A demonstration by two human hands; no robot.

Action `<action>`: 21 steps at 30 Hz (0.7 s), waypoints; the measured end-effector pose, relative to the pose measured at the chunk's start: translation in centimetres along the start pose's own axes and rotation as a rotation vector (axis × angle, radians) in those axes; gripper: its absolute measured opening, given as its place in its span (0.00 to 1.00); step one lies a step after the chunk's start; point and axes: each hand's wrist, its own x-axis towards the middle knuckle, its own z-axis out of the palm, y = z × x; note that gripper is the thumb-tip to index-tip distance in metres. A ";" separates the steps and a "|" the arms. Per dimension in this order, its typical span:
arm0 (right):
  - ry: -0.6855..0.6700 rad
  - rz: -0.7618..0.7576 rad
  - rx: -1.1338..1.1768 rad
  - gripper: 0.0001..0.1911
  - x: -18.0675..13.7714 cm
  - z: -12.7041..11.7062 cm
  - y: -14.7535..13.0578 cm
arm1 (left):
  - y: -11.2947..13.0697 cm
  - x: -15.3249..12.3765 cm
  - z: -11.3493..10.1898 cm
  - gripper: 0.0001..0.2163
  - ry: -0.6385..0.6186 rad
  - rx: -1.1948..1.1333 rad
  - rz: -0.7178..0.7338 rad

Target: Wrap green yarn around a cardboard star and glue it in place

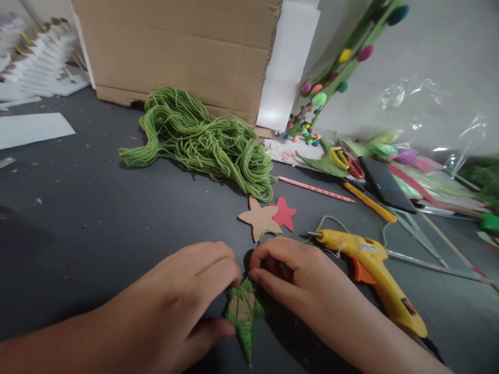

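Low in the view, a cardboard star is partly wrapped in green yarn, with bare card showing at its middle. My left hand grips its left side, fingers above and thumb lower down. At the star's top, my right hand pinches the green yarn between thumb and forefinger. A loose yarn strand trails from near that hand toward the right, passing behind the glue gun. Just beyond my hands lie a plain cardboard star and a red star, partly overlapping. The hands cover part of the wrapped star.
A big green yarn skein lies before a cardboard box. On the right are a yellow glue gun, a pink pencil, a yellow cutter, scissors and a dark phone. White paper lies left.
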 end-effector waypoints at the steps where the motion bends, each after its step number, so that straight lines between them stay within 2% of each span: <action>1: -0.005 0.003 0.001 0.06 0.0 0.0 0.0 | -0.1 0.0 0.2 0.12 0.026 0.017 0.003; 6: -0.016 0.006 -0.002 0.05 0.0 -0.1 0.0 | -0.3 -0.3 0.8 0.13 0.123 0.070 0.056; 10: 0.006 -0.002 -0.004 0.05 -0.1 0.1 -0.1 | 0.5 -0.9 1.1 0.09 0.190 0.095 0.096; 16: 0.002 0.001 -0.033 0.04 0.1 0.0 -0.2 | 1.0 -1.0 1.3 0.04 0.165 0.070 0.190; 18: -0.027 0.011 -0.026 0.03 0.2 -0.2 -0.3 | 0.8 -0.9 1.3 0.06 0.171 0.018 0.178; 21: -0.061 0.023 -0.012 0.03 0.2 -0.4 -0.4 | 0.5 -0.8 1.2 0.08 0.177 -0.041 0.084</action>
